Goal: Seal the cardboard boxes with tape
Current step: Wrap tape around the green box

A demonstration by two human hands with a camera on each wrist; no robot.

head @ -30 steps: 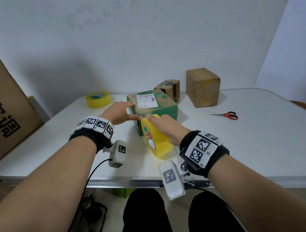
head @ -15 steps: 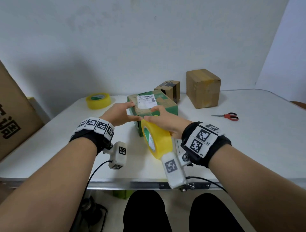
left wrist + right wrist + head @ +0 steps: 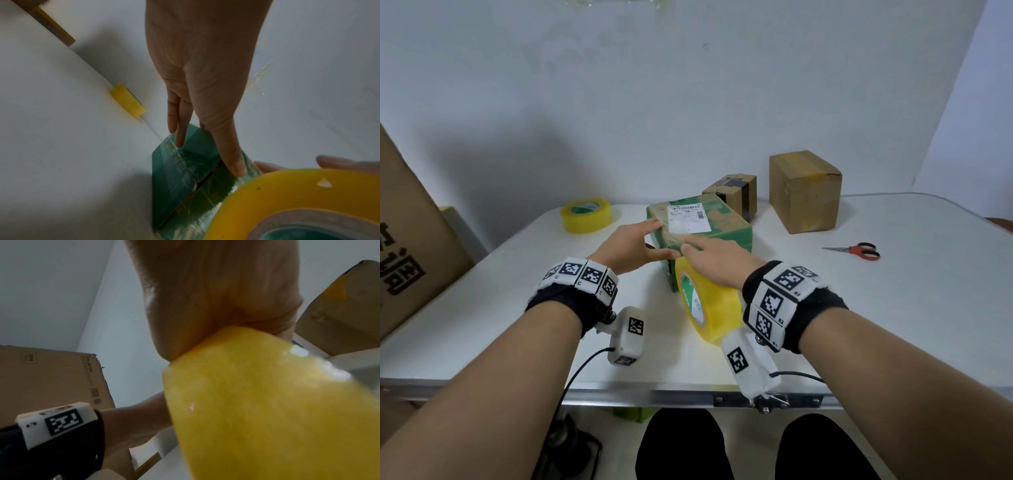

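Observation:
A green cardboard box point(image 3: 709, 228) with a white label sits mid-table. My left hand point(image 3: 645, 240) lies on its near left corner with straight fingers. In the left wrist view the thumb point(image 3: 232, 160) presses clear tape onto the green box point(image 3: 185, 175) by its seam. My right hand point(image 3: 709, 255) grips a yellow tape roll point(image 3: 710, 303) upright against the box's near top edge, fingers reaching over the roll. That roll point(image 3: 267, 410) fills the right wrist view under the palm. Two brown boxes, a small one point(image 3: 734, 193) and a bigger one point(image 3: 804, 192), stand behind.
A second yellow tape roll point(image 3: 586, 215) lies at the back left. Red-handled scissors point(image 3: 858, 251) lie on the right. A large carton point(image 3: 410, 240) leans by the table's left side. The table's metal front edge point(image 3: 688, 397) is close to my legs.
My right hand has lifted the tape roll from low against the box's near face up to its top edge. The left hand has stayed on the box's corner.

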